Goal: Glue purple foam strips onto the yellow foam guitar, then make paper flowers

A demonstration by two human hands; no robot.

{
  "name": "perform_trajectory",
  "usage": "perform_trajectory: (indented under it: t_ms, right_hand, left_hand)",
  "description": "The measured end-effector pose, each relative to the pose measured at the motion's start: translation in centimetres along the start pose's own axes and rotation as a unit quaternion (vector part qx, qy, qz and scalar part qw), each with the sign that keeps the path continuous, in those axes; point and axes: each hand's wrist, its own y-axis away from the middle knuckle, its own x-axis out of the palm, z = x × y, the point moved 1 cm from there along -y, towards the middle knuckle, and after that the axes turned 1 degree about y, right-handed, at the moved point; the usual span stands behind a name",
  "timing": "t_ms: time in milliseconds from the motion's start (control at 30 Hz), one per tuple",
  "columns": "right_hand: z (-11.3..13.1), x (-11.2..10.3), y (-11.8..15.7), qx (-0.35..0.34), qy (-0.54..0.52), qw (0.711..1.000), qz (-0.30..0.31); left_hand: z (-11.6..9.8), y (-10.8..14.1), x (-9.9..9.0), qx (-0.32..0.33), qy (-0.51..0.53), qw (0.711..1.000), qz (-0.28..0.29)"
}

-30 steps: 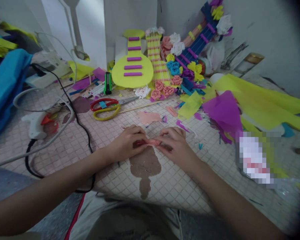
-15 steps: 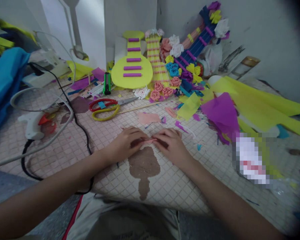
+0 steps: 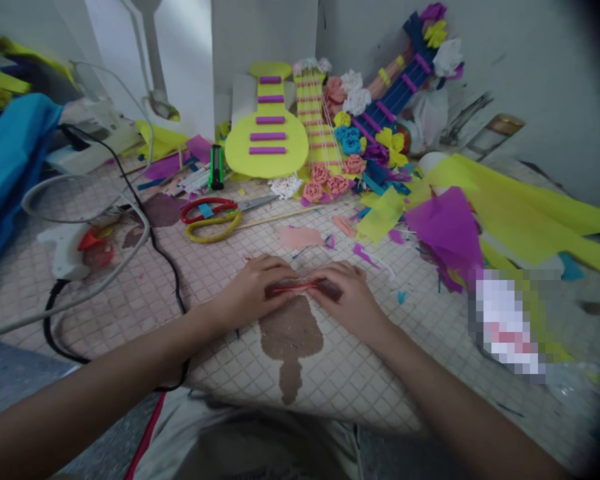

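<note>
While the left hand (image 3: 261,288) pinches one end of a thin pink strip (image 3: 296,288) and the right hand (image 3: 344,293) the other, its long axis runs side to side, ends pointing into the fingers, over the bench (image 3: 360,380), by a brown patch (image 3: 291,333).

The paper strip (image 3: 294,288) at the centre of the frame was coral pink. The table (image 3: 340,373) was pale with a diamond grid, patched brown below centre. Left of centre, the scissors (image 3: 244,205) had one red handle and one yellow. The yellow guitar (image 3: 267,128) at top centre bore purple bars, as did the dark blue guitar (image 3: 396,100) at upper right.
</note>
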Motion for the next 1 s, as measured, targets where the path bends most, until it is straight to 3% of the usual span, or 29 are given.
perform_trajectory:
  t_ms: [533,1000]
  right_hand:
    - [-0.21,0.08,0.17,-0.024,0.027,0.999,0.011]
    - [0.05,0.12,0.01,-0.03,0.04,0.999,0.021]
  left_hand:
    - [-0.22,0.06,-0.4,0.001,0.024,1.0,0.0]
    - [-0.13,0.27,-0.39,0.008,0.014,0.999,-0.035]
